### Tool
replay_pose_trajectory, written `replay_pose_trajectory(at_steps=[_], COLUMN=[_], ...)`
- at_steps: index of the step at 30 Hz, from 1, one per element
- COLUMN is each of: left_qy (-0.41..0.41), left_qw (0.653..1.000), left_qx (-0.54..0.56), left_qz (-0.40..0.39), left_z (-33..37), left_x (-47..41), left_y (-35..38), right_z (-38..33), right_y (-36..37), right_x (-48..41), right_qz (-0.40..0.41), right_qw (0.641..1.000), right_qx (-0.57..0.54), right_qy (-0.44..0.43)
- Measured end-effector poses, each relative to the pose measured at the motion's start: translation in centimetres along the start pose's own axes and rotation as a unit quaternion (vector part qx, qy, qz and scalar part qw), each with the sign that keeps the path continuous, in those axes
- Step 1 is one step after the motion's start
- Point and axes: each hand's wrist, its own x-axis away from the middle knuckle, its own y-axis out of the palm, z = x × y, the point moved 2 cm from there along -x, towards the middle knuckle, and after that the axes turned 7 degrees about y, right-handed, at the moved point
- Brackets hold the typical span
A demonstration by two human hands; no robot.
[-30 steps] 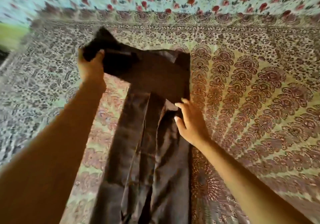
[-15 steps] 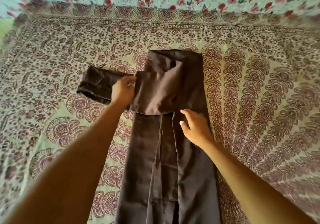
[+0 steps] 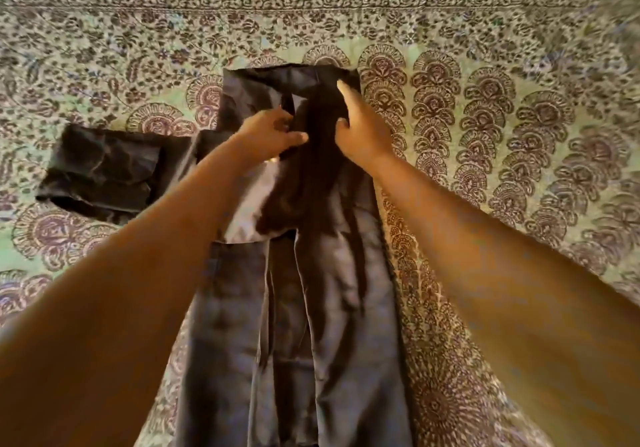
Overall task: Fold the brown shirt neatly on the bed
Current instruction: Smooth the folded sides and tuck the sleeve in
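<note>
The brown shirt (image 3: 329,308) lies lengthwise down the middle of the bedspread (image 3: 519,141), its body narrowed into a long strip that runs from the collar end at the far side to the near edge of the view. One sleeve (image 3: 104,169) sticks out flat to the shirt's left, creased and doubled over at its end.

Both hands are at the shirt's upper part. The left hand (image 3: 270,131) has its fingers curled and its thumb pressed in, pinching a fold of cloth near the middle of the chest. The right hand (image 3: 363,131) lies just beside it on the shirt's right half, fingers stretched out and relaxed toward the collar, resting on the fabric rather than gripping it.

All around the shirt the bedspread shows a pale green ground printed in dark maroon. Rows of fan-shaped motifs curve away to the shirt's right, and round medallions sit to its left, below the sleeve. Beyond the collar there is scattered leaf and flower work, then a patterned border band (image 3: 311,1) running across. The cloth lies smooth, and nothing of the room past it can be made out.
</note>
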Motion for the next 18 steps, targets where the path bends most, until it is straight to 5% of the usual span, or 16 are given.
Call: replay_pose_trajectory(at_steps=[7,12,18], left_qy=[-0.015,0.049,0.021], left_qw=[0.961,0.967,0.977], left_qx=[0.259,0.242,0.202], left_qz=[-0.095,-0.061,-0.068], left_z=[-0.1,-0.2,1.7], left_x=[-0.8,-1.2,-3.3], left_y=[-1.9,-2.0,-0.9], right_z=[-0.5,2.1,4.3], right_y=[-0.5,-4.1,-5.5], right_x=[-6.7,-8.7,-9.6], right_qz=[-0.178,-0.129,-0.112], right_qw=[0.983,0.991,0.993], right_qx=[-0.036,0.013,0.041], right_qy=[-0.022,-0.045,-0.006])
